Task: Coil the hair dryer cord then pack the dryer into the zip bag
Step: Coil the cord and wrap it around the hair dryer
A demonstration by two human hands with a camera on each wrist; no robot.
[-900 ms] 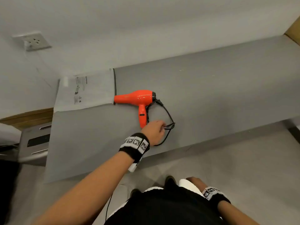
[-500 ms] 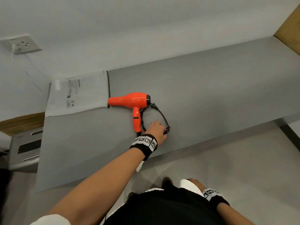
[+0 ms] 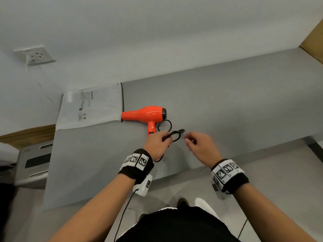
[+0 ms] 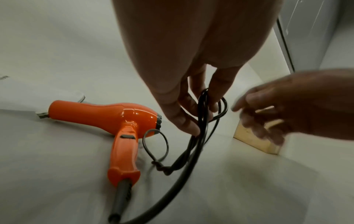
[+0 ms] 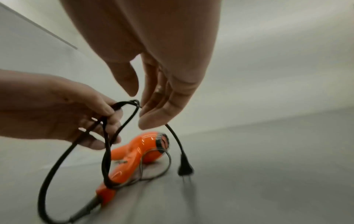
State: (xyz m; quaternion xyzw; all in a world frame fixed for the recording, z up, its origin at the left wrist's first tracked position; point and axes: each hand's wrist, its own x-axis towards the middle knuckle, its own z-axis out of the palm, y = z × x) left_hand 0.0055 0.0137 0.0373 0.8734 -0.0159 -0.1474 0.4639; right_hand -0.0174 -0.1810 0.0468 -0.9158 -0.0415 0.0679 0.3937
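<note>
The orange hair dryer (image 3: 145,114) lies on the grey table (image 3: 227,110), nozzle toward the white zip bag (image 3: 90,105) at the back left. My left hand (image 3: 166,138) grips gathered loops of the black cord (image 3: 175,135) just above the table, right of the dryer's handle. In the left wrist view its fingers (image 4: 216,91) curl round the loops (image 4: 203,109). My right hand (image 3: 189,141) hovers just right of them, fingers loosely extended (image 5: 153,98). The cord passes behind those fingertips and the plug (image 5: 184,166) hangs below. The thin hanging loop (image 4: 155,142) lies by the handle.
A wall socket (image 3: 35,55) sits on the white wall at the back left. A grey appliance (image 3: 33,161) stands left of the table. A wooden panel (image 3: 312,41) borders the far right. The table's front edge (image 3: 174,175) runs just below my wrists.
My right hand rose from beside my body to the cord. My left hand has gathered the cord, which lay spread on the table, into loops and lifted it.
</note>
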